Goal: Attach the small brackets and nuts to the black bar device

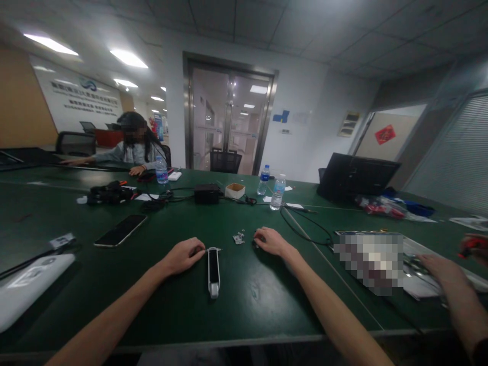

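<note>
Signs around the room, too fuzzy to read.
The big white wall sign [78, 104] has rows of dark writing and a blue swirly logo [88, 84]. The red diamond [385, 134] on the door [403, 126] has a blurry mark. The bottle labels [162, 176] and the grey print [29, 277] at left are blurry too.

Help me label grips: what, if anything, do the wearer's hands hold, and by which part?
Left hand touches the silver-framed device at its far crossbar, perhaps gripping; right hand: cannot tell.

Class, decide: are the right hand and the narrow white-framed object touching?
Apart: the head view shows green tabletop between the right hand and the white-framed object.
</note>
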### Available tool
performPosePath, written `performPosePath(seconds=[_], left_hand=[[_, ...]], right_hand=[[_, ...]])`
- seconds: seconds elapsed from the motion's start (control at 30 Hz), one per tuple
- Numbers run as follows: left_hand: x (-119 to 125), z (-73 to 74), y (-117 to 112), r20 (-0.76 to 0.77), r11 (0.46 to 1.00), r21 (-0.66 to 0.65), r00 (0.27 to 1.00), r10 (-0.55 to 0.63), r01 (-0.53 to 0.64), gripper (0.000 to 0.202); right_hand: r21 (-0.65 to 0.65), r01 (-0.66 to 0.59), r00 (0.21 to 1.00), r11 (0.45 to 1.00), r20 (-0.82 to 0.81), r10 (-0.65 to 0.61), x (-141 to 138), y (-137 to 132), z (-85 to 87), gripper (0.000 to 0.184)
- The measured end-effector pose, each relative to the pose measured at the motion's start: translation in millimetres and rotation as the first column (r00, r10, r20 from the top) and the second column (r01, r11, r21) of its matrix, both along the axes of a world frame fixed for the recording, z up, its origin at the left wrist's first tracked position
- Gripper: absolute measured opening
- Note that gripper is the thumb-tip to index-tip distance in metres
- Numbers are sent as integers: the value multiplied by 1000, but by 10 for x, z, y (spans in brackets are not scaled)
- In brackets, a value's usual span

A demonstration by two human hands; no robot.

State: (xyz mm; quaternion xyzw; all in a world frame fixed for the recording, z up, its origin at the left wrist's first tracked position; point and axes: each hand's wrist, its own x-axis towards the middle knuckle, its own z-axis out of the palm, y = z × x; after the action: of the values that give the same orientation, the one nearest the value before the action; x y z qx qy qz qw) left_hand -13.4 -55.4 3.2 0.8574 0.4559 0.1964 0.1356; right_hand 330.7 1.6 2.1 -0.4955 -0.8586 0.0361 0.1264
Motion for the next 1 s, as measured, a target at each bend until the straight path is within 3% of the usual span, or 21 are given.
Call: performPosePath(seconds=[0.17, 0.43, 0.63, 0.73, 0.87, 1.0], left_hand=[[14, -2, -6, -8, 1000, 11, 1000, -5, 5, 30], [30, -30, 24, -29, 1000, 7, 1000, -6, 6, 27], [85, -36, 73, -34, 1000, 17, 999, 14, -14, 25], [87, -58, 94, -30, 1000, 25, 999, 20, -19, 25], [80, -94, 111, -32, 999, 38, 999, 31, -30, 23], [70, -119, 127, -40, 998, 42, 998, 43, -41, 22]], right_hand=[[-33, 43, 998, 999, 40, -42, -206, 16, -66, 19], [-91, 100, 994, 991, 63, -94, -286, 70, -89, 15], [-6, 108, 994, 994, 28, -108, -326, 42, -65, 13], [47, 50, 998, 998, -40, -48, -493, -38, -38, 15], [92, -115, 962, 989, -238, 134, -851, -185, -108, 17], [128, -195, 936, 972, -271, 224, -1058, -285, -205, 17]])
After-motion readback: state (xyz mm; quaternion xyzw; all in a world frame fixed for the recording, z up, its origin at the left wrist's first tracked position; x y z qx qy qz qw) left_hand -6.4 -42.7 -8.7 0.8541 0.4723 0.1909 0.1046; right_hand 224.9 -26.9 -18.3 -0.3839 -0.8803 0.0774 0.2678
